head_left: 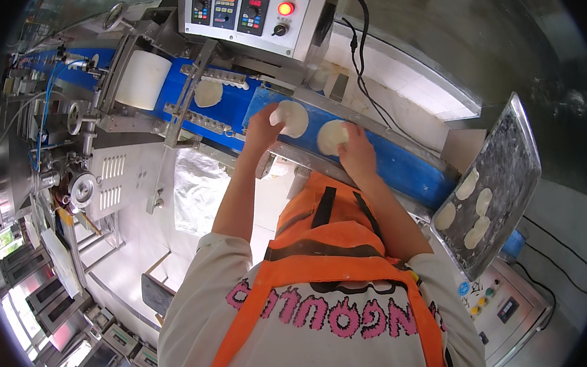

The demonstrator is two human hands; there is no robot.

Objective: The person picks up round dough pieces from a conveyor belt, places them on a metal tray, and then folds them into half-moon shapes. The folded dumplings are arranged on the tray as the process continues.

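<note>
Two flat dough rounds lie on the blue conveyor belt in front of me. My left hand (265, 128) has its fingers and thumb on the left edge of one dough round (294, 119). Further right, my right hand (357, 152) touches the right side of a second dough round (330, 136). Whether either round is lifted off the blue belt (398, 166) cannot be told. A third dough round (208, 93) lies upstream on the belt, between two rows of metal rollers. Several dough pieces (467, 184) lie on a floured metal tray (508, 148) at the belt's right end.
A control box (245, 14) with dials and a lit red lamp stands behind the belt. On the left are a white roller (144, 79), metal crossbars and handwheels (82, 189). Black cables (359, 69) hang behind the belt. A second control cabinet (511, 309) stands at lower right.
</note>
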